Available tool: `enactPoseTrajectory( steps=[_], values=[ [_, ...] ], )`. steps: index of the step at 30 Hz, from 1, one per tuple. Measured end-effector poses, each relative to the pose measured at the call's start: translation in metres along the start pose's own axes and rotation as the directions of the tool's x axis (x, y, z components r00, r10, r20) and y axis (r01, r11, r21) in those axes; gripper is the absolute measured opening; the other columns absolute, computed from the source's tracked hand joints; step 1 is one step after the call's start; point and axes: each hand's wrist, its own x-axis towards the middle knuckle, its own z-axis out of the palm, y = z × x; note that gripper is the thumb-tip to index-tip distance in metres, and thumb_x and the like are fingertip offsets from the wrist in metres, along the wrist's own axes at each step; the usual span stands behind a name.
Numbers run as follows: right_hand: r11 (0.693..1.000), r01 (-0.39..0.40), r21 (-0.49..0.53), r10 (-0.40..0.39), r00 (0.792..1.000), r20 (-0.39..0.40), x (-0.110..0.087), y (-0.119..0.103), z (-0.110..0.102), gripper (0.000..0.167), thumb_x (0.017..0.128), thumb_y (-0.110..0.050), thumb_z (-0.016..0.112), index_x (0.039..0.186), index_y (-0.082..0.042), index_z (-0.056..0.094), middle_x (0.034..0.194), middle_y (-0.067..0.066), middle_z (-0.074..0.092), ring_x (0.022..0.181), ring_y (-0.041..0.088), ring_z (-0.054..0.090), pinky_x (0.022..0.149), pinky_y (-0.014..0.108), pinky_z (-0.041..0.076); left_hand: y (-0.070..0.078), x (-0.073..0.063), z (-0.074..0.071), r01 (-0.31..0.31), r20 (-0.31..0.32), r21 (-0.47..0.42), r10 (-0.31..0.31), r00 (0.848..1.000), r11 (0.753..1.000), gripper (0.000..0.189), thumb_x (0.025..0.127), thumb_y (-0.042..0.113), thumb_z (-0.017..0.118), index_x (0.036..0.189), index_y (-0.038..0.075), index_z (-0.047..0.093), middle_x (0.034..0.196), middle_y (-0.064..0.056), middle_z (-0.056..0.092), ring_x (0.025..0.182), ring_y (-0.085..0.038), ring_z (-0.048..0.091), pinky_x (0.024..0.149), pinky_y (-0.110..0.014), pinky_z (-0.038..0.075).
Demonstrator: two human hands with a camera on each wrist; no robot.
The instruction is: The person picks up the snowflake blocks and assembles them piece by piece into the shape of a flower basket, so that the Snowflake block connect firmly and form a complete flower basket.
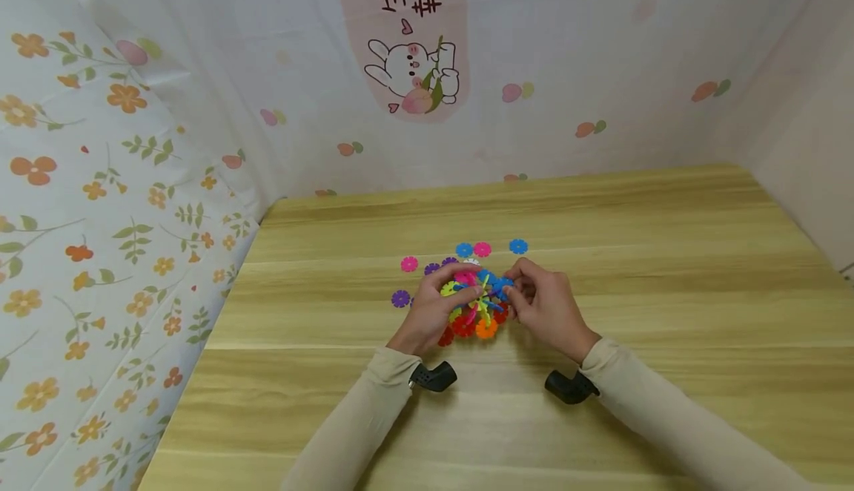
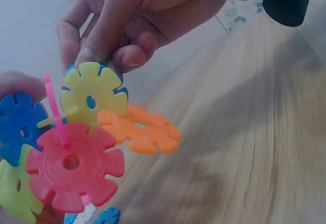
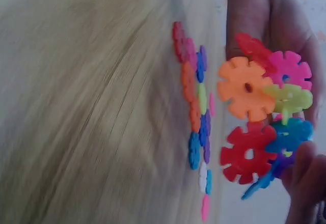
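My left hand [image 1: 427,317] holds a cluster of joined, notched flower-shaped plastic discs [image 1: 482,302] just above the table. Red, orange, yellow, pink and blue discs stand out from it at different angles. In the left wrist view a red disc [image 2: 97,170] faces the camera, with an orange disc [image 2: 163,132] behind it. My right hand [image 1: 554,311] pinches a blue disc [image 1: 502,288] at the cluster's right side. The left wrist view shows this blue disc mostly hidden behind a yellow one [image 2: 104,89]. Across the cluster in the right wrist view is my left palm [image 3: 290,25].
Loose discs lie flat around and under the hands, among them a purple one [image 1: 400,299], a pink one [image 1: 409,264] and a blue one [image 1: 518,246]. The wooden table [image 1: 667,268] backs onto a printed curtain [image 1: 567,53]. Black wrist mounts [image 1: 435,377] sit at both cuffs.
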Motion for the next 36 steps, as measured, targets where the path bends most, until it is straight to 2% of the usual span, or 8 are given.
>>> enactPoseTrajectory(
  steps=[5, 10, 14, 17, 24, 27, 32, 36],
  values=[
    [0.996, -0.050, 0.077, 0.042, 0.995, 0.095, 0.006, 0.004, -0.004, 0.007, 0.089, 0.000, 0.059, 0.095, -0.001, 0.056, 0.064, 0.013, 0.060, 0.050, 0.027, 0.059, 0.047, 0.030, 0.051, 0.001, -0.001, -0.006, 0.029, 0.003, 0.006, -0.029, 1.000, 1.000, 0.038, 0.088, 0.017, 0.065, 0.124, 0.007, 0.057, 0.132, -0.001, 0.046, 0.122, -0.020, 0.038, 0.096, -0.040, 0.040],
    [0.986, -0.135, 0.095, 0.117, 0.977, 0.180, 0.019, 0.006, -0.007, 0.015, 0.095, -0.013, 0.054, 0.107, -0.003, 0.055, 0.075, 0.015, 0.063, 0.055, 0.033, 0.059, 0.048, 0.034, 0.050, 0.006, 0.000, -0.019, 0.025, -0.094, -0.106, -0.036, 0.995, 0.994, 0.039, 0.088, 0.020, 0.065, 0.122, 0.002, 0.056, 0.129, -0.005, 0.048, 0.120, -0.024, 0.040, 0.100, -0.042, 0.033],
    [0.983, -0.182, -0.029, 0.183, 0.948, 0.259, 0.027, 0.010, -0.006, 0.012, 0.095, -0.011, 0.053, 0.103, -0.004, 0.057, 0.077, 0.012, 0.064, 0.055, 0.028, 0.059, 0.049, 0.031, 0.048, 0.010, 0.001, -0.031, -0.036, -0.199, -0.246, -0.014, 0.980, 0.969, 0.036, 0.089, 0.018, 0.064, 0.118, -0.002, 0.055, 0.120, -0.009, 0.051, 0.109, -0.023, 0.046, 0.094, -0.035, 0.040],
    [0.972, -0.125, -0.197, 0.188, 0.920, 0.343, 0.030, 0.015, 0.001, 0.007, 0.091, -0.008, 0.058, 0.097, -0.004, 0.059, 0.074, 0.005, 0.063, 0.054, 0.017, 0.056, 0.051, 0.028, 0.047, 0.012, -0.001, -0.038, -0.051, -0.237, -0.314, -0.026, 0.971, 0.948, 0.031, 0.090, 0.015, 0.062, 0.116, -0.001, 0.055, 0.113, -0.009, 0.052, 0.099, -0.021, 0.051, 0.083, -0.030, 0.048],
    [0.897, 0.001, -0.441, 0.177, 0.915, 0.362, 0.038, 0.019, 0.023, 0.025, 0.085, -0.011, 0.065, 0.109, -0.003, 0.063, 0.059, -0.002, 0.052, 0.048, 0.011, 0.042, 0.048, 0.027, 0.037, 0.014, -0.006, -0.043, -0.034, -0.266, -0.346, -0.063, 0.962, 0.937, 0.031, 0.091, 0.014, 0.062, 0.115, -0.002, 0.053, 0.108, -0.009, 0.051, 0.090, -0.020, 0.055, 0.072, -0.031, 0.054],
    [0.854, 0.035, -0.519, 0.177, 0.919, 0.353, 0.041, 0.018, 0.030, 0.030, 0.084, -0.013, 0.066, 0.113, -0.004, 0.064, 0.070, 0.005, 0.061, 0.055, 0.014, 0.047, 0.051, 0.029, 0.040, 0.014, -0.006, -0.041, -0.051, -0.295, -0.349, -0.058, 0.954, 0.936, 0.026, 0.090, 0.012, 0.062, 0.110, -0.002, 0.055, 0.106, -0.010, 0.052, 0.090, -0.020, 0.053, 0.071, -0.032, 0.054],
    [0.782, 0.051, -0.621, 0.188, 0.931, 0.314, 0.042, 0.022, 0.036, 0.011, 0.082, -0.015, 0.070, 0.091, -0.009, 0.066, 0.081, 0.003, 0.064, 0.067, 0.018, 0.054, 0.059, 0.032, 0.048, 0.015, -0.005, -0.036, -0.029, -0.311, -0.370, -0.094, 0.946, 0.929, 0.013, 0.090, 0.013, 0.062, 0.099, 0.005, 0.057, 0.101, -0.008, 0.052, 0.088, -0.019, 0.054, 0.074, -0.031, 0.053],
    [0.765, 0.082, -0.639, 0.158, 0.938, 0.310, 0.041, 0.022, 0.036, 0.010, 0.077, -0.008, 0.074, 0.083, -0.011, 0.066, 0.078, 0.002, 0.057, 0.070, 0.019, 0.053, 0.063, 0.033, 0.050, 0.013, -0.004, -0.033, -0.012, -0.320, -0.381, -0.120, 0.940, 0.924, 0.009, 0.090, 0.014, 0.061, 0.095, 0.007, 0.057, 0.098, -0.007, 0.053, 0.085, -0.020, 0.056, 0.073, -0.030, 0.053]
  ],
)
